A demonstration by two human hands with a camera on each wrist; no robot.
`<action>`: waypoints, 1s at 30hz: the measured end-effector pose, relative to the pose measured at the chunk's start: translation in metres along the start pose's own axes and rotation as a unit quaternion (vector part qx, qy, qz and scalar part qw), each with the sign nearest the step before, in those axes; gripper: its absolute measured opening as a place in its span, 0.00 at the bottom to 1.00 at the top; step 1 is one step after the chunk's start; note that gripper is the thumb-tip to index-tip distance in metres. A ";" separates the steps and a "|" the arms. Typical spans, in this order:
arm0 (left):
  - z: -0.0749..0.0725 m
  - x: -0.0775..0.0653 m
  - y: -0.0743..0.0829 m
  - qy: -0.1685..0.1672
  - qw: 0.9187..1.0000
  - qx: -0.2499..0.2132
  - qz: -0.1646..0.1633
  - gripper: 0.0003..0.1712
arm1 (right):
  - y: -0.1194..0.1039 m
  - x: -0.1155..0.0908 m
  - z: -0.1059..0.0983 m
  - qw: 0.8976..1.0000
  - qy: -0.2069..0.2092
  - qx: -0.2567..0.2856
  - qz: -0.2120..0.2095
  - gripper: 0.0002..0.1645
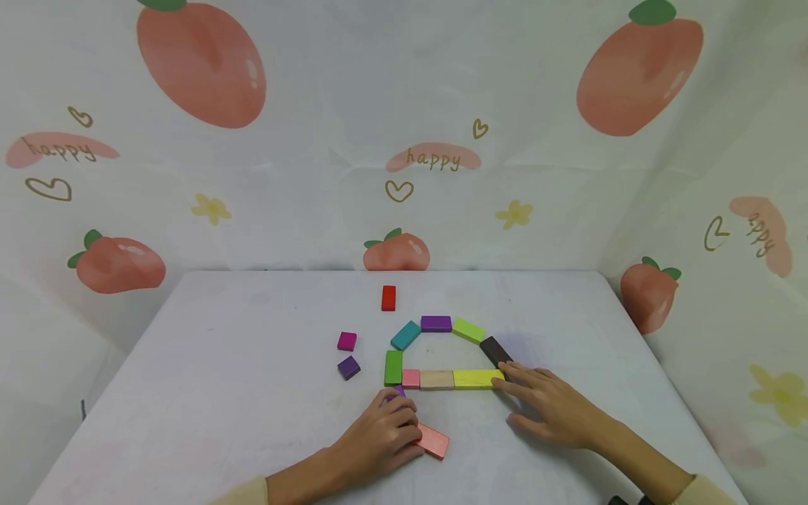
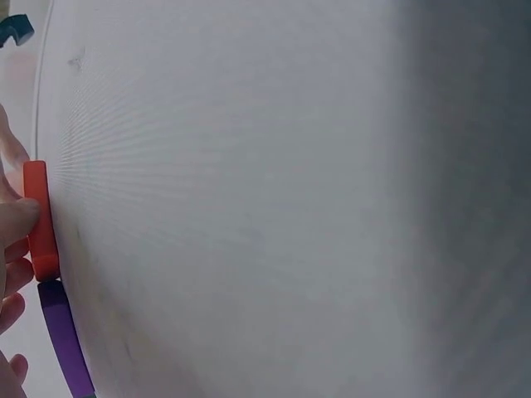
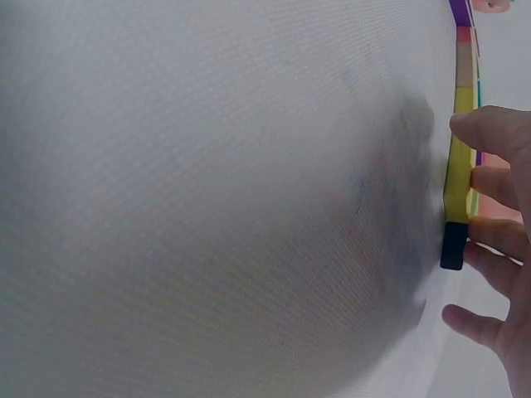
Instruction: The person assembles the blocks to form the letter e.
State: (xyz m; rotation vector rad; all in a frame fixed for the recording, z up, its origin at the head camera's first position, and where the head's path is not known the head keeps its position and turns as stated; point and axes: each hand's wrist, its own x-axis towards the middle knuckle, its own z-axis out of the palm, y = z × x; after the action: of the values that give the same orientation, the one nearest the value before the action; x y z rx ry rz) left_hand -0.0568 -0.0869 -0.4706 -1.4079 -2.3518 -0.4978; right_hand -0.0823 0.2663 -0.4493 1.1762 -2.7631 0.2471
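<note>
My left hand (image 1: 381, 435) grips a salmon-pink block (image 1: 433, 442), which looks orange-red in the left wrist view, where the thumb lies across it. A purple block (image 1: 395, 393) sits partly hidden beneath those fingers; in the left wrist view it meets the salmon block end to end. My right hand (image 1: 555, 407) has its fingers extended, fingertips at the yellow block (image 1: 477, 379) and the near end of the black block (image 1: 496, 352). Left of the yellow block lie a wooden-coloured block (image 1: 437, 380), a pink block (image 1: 411, 379) and an upright-running green block (image 1: 394, 367).
A teal block (image 1: 406, 335), a purple block (image 1: 436, 324) and a lime block (image 1: 468, 330) curve across the top to the black one. Apart from them lie a red block (image 1: 388, 298), a magenta block (image 1: 347, 341) and a dark purple block (image 1: 348, 367) on the white table (image 1: 252, 393).
</note>
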 end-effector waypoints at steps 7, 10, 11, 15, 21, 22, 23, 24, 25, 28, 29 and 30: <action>-0.002 0.001 0.000 -0.014 1.000 -0.001 -0.011 0.09 | 0.001 0.000 0.001 1.000 0.001 0.001 -0.001 0.34; -0.001 0.002 0.000 -0.012 1.000 -0.001 -0.010 0.09 | 0.001 0.000 0.001 1.000 -0.004 0.002 0.002 0.34; -0.001 0.001 0.000 -0.010 1.000 0.000 -0.010 0.10 | 0.001 0.001 0.001 1.000 -0.005 0.002 0.003 0.34; 0.000 0.002 -0.001 -0.006 1.000 0.000 -0.008 0.09 | 0.002 0.001 0.001 1.000 -0.009 0.001 0.005 0.34; -0.004 0.003 -0.001 -0.011 1.000 -0.006 -0.016 0.10 | 0.002 0.000 0.001 1.000 -0.004 -0.003 0.000 0.35; -0.005 0.005 -0.002 -0.009 1.000 -0.011 -0.023 0.10 | 0.002 0.000 0.001 1.000 -0.003 -0.003 0.000 0.35; -0.006 0.006 -0.004 -0.006 0.999 -0.015 -0.032 0.11 | 0.002 0.000 0.001 1.000 -0.002 -0.003 -0.001 0.35; -0.008 0.008 -0.006 -0.002 0.999 -0.020 -0.043 0.11 | 0.002 0.000 0.001 1.000 -0.002 -0.004 -0.001 0.35; -0.010 0.010 -0.008 0.004 0.998 -0.025 -0.055 0.12 | 0.002 0.001 0.001 1.000 -0.001 -0.004 -0.001 0.35; -0.017 0.018 -0.021 0.028 0.995 -0.034 -0.093 0.12 | 0.002 0.001 0.001 1.000 0.002 -0.004 -0.001 0.35; -0.019 0.021 -0.027 0.036 0.993 -0.033 -0.105 0.12 | 0.002 0.001 0.001 1.000 0.002 -0.004 -0.001 0.34; -0.021 0.024 -0.033 0.043 0.992 -0.033 -0.117 0.12 | 0.002 0.001 0.001 1.000 0.003 -0.005 -0.002 0.34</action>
State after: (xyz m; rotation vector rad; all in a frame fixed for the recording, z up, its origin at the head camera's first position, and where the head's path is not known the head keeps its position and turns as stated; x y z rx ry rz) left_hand -0.0945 -0.0931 -0.4447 -1.1174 -2.4615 -0.6909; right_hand -0.0838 0.2668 -0.4500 1.1752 -2.7537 0.2375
